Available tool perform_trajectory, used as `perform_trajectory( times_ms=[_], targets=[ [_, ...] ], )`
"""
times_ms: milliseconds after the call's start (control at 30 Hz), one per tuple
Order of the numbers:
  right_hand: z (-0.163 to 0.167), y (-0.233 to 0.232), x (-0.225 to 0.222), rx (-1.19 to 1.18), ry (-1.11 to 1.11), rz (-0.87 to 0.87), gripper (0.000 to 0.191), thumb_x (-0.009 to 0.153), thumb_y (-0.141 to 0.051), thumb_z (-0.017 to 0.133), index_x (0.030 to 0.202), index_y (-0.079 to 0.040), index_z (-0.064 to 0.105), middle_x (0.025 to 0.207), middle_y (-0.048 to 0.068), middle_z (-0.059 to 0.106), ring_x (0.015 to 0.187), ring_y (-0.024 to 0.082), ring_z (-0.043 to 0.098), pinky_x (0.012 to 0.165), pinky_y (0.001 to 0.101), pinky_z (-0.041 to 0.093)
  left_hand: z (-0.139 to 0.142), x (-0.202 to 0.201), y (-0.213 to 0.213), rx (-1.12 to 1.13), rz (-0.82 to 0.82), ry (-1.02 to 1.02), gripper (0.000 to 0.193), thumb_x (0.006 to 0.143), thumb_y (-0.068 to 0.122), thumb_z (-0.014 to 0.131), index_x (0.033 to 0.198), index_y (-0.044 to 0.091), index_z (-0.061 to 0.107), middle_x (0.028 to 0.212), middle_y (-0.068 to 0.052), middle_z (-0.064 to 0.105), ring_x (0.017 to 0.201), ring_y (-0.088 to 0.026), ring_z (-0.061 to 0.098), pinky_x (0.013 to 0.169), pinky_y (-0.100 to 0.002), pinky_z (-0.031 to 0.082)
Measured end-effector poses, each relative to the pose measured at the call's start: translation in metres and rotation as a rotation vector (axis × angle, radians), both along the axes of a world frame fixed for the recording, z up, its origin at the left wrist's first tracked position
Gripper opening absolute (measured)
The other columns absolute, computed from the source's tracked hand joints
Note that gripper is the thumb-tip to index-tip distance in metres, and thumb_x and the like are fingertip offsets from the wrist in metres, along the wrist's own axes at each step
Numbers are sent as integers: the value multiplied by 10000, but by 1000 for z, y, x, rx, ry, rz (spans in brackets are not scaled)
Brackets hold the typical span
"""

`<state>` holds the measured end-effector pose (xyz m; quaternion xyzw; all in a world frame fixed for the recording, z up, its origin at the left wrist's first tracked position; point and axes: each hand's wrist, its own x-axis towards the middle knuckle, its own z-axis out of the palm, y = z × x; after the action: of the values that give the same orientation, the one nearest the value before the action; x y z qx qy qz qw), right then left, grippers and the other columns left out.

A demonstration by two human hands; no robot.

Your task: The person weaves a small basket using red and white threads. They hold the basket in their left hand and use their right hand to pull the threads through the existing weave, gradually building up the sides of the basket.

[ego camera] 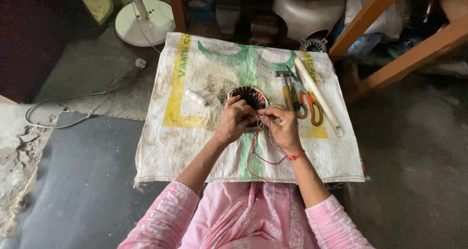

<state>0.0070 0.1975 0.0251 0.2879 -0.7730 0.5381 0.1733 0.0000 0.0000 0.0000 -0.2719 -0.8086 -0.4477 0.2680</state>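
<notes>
Stator: the stator [249, 97], a dark ring wound with copper coils, stands on the sack [204, 146], near its middle and a little toward the far edge.
Left hand: the left hand [235, 122] rests against the stator's near left rim, fingers curled narrow, tips pinched at the rim; a ring shows on one finger. What the tips grip is too small to tell.
Right hand: the right hand [282, 129] sits just right of the stator's near rim, fingers bent close together, thumb and forefinger pinching fine wire beside the left fingertips. A red band circles the wrist.
Red wire: the red wire [254, 156] loops from between the hands, nearer the person than the stator, toward the sack's near edge.
Spool: a white spool [196, 97] lies left of the stator, apart from it.
Tools: right of the stator lie a hammer [284, 85], scissors [309, 105] with orange handles, and a pale stick [318, 96], side by side.
Fan base: a round white fan base [145, 20] stands beyond the stator, far left, off the sack.
Sack: it lies flat on the grey floor.
</notes>
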Motion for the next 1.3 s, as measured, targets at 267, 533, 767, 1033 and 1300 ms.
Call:
perform_trajectory(
  times_ms=[267, 533, 767, 1033, 1300],
  targets=[
    [-13, -5, 0, -198, -245, -66, 129, 867, 46, 735, 981, -14, 732, 883, 23, 733, 768, 71, 638, 717, 237, 522, -1, 1, 0, 10, 6, 19, 138, 797, 128, 785, 932, 135, 757, 805, -37, 625, 890, -236, 646, 1153, -461, 354],
    [-16, -6, 2, -178, -147, 24, 105, 924, 72, 657, 949, -8, 720, 893, 12, 722, 820, 47, 637, 774, 202, 516, 2, 4, -3, 7, -4, 23, 156, 784, 104, 769, 935, 140, 765, 832, -37, 648, 925, -238, 650, 1155, -463, 345],
    [1, -1, 26, -295, -221, 57, 134, 948, 25, 666, 1077, 32, 704, 969, 22, 701, 856, 45, 616, 771, 194, 496, 6, 0, -5, 13, -25, 7, 145, 781, 115, 774, 922, 150, 778, 830, -29, 638, 920, -231, 645, 1143, -436, 367],
    [7, 5, 40, -147, -95, 100, 73, 923, 23, 681, 991, 23, 709, 1002, 25, 682, 889, 83, 613, 828, 242, 505, 4, -3, -4, 14, -19, 6, 148, 774, 109, 791, 916, 149, 792, 812, -29, 622, 897, -213, 640, 1155, -443, 355],
    [-17, 6, 38, -225, -331, 18, 137, 904, -16, 761, 952, -2, 633, 840, 37, 693, 725, 85, 635, 658, 227, 522, 3, -3, -5, 41, -32, -14, 147, 779, 111, 795, 914, 172, 789, 798, -6, 619, 892, -200, 637, 1157, -441, 343]
  ],
)
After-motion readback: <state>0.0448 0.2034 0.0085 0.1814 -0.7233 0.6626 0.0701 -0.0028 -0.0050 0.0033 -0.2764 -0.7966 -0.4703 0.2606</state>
